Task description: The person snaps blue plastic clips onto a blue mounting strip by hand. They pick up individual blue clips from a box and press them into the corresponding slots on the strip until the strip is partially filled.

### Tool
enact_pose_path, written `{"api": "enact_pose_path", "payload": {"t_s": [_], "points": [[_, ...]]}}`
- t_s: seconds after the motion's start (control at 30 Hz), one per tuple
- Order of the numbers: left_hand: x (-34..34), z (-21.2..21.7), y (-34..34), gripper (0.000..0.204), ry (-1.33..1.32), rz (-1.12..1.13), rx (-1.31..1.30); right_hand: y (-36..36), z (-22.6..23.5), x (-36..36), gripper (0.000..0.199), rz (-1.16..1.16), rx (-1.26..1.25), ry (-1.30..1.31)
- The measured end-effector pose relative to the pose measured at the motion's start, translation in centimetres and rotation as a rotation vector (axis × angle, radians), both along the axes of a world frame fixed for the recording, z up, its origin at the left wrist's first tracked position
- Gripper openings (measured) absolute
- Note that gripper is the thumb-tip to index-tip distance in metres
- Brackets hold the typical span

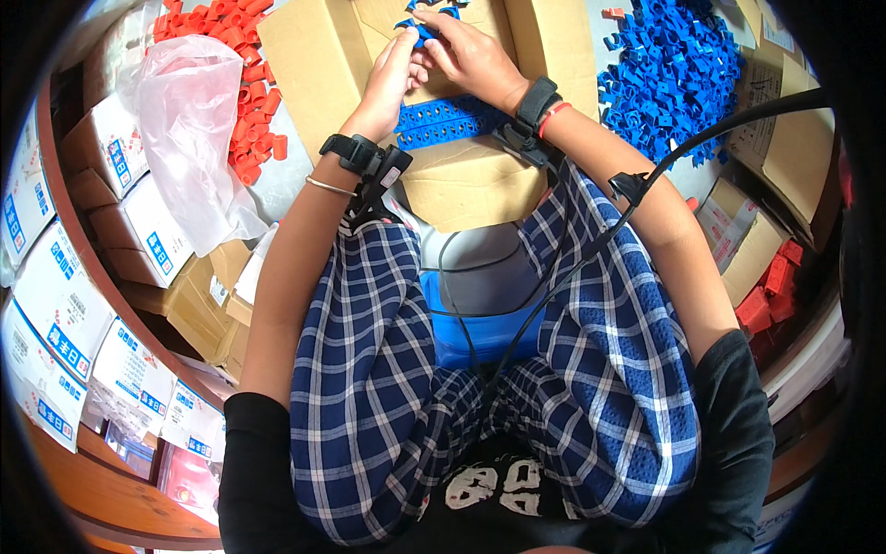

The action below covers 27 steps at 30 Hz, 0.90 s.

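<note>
Holding a blue plastic clip (423, 38) in a narrow two-handed pinch, between left hand (389, 83) and right hand (477, 62), over the far part of an open cardboard box (568, 51). Cannot tell exact finger contact beneath the knuckles. Could drop the clip into the box if pressed off-centre by the thumbs. Could nudge the blue rows (443, 123) askew by lowering the right wrist. Might snag right forearm (614, 152) on the black cable (729, 127), or scatter the blue heap (669, 83) by swinging outward.
</note>
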<state>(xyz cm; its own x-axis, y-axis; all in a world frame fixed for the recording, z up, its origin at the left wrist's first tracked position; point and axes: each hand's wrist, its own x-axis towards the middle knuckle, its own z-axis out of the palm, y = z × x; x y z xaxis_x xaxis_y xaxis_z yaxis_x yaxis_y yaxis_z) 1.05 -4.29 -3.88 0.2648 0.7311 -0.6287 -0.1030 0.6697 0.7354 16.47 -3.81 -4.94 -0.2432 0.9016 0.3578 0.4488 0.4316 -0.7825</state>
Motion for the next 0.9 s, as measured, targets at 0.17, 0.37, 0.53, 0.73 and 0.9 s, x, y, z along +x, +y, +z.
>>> {"api": "enact_pose_path", "payload": {"t_s": [0.17, 0.37, 0.53, 0.73, 0.9], "points": [[-0.5, -0.5, 0.1, 0.049, 0.068, -0.067, -0.059, 0.0, 0.1, 0.0, 0.032, 0.038, 0.038, -0.040], [0.0, 0.3, 0.4, 0.051, 0.004, 0.000, -0.147, -0.2, 0.4, 0.2, 0.027, 0.063, -0.006, -0.055], [-0.1, 0.3, 0.4, 0.048, -0.029, -0.022, -0.146, -0.2, 0.5, 0.2, 0.028, 0.096, -0.033, -0.081], [0.1, 0.8, 0.2, 0.044, -0.076, 0.059, -0.147, -0.1, 0.4, 0.3, 0.024, 0.100, -0.145, -0.148], [0.6, 1.6, -0.1, 0.042, -0.021, 0.035, -0.095, -0.3, 0.2, 0.4, 0.021, 0.080, -0.172, -0.128]]}}
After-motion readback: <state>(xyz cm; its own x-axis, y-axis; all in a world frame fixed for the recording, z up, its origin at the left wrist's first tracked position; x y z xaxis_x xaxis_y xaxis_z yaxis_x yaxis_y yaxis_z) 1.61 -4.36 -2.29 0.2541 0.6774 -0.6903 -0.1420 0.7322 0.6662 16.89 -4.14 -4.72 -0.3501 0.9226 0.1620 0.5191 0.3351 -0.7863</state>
